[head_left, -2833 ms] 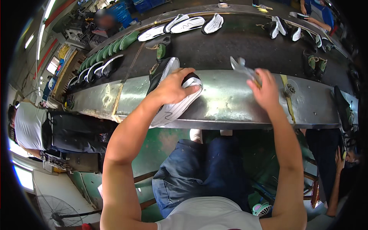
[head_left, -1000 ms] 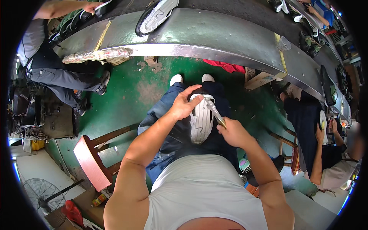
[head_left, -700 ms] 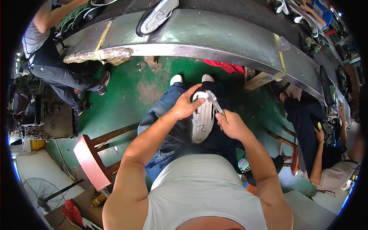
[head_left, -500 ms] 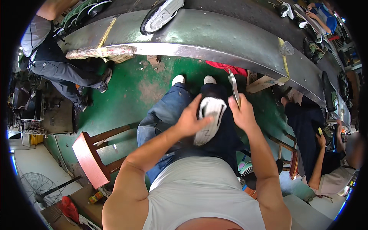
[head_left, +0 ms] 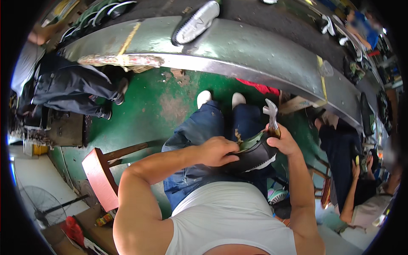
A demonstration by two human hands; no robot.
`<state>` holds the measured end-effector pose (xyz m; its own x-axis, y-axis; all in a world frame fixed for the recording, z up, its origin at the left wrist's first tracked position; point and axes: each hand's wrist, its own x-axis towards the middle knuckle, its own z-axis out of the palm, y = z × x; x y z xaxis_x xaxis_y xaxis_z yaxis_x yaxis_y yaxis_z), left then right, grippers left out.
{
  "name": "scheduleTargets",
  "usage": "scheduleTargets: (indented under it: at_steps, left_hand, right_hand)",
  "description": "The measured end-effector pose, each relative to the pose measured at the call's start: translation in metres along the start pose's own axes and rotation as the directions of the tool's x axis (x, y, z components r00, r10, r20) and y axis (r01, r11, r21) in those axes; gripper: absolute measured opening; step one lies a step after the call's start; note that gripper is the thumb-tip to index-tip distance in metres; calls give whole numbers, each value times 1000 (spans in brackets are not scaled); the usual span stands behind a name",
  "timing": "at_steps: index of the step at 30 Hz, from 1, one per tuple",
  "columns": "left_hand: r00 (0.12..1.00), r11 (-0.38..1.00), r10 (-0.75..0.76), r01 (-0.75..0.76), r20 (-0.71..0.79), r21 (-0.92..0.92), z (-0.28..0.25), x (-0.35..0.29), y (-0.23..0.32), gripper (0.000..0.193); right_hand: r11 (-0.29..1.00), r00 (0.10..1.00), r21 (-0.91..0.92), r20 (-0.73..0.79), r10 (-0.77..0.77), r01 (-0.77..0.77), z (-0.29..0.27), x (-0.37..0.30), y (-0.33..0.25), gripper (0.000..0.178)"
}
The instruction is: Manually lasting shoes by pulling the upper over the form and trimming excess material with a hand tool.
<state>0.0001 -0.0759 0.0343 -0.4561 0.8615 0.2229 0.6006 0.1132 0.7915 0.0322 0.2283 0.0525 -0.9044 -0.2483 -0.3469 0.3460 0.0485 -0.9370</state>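
Gripping one black shoe (head_left: pixel 253 155) over the lap, the left hand (head_left: pixel 217 151) has its fingers closed on the near edge by the green lining. That shoe is dark and smooth with a white stripe along its sole edge, and it lies between the two hands, above the blue denim knees. Touching its right side, the right hand (head_left: pixel 284 142) is clenched around one metal tool (head_left: pixel 271 117), a silvery pincer-like head on a brownish handle pointing up and far. Farther off runs a long curved bench (head_left: pixel 255 55) of dull, scuffed grey metal with yellow tape strips. One shoe with a ribbed white sole (head_left: pixel 195 22) lies on its far left part. At near left stands one stool (head_left: pixel 100 176) with a reddish seat on the worn green floor (head_left: pixel 157 106).
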Motion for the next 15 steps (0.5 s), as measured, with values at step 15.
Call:
scheduleTargets:
  at_steps: [15]
  left_hand:
    - [696, 735, -664, 543, -273, -405, 57, 17, -6, 73]
  right_hand:
    - [883, 892, -443, -446, -68, -154, 37, 67, 17, 67]
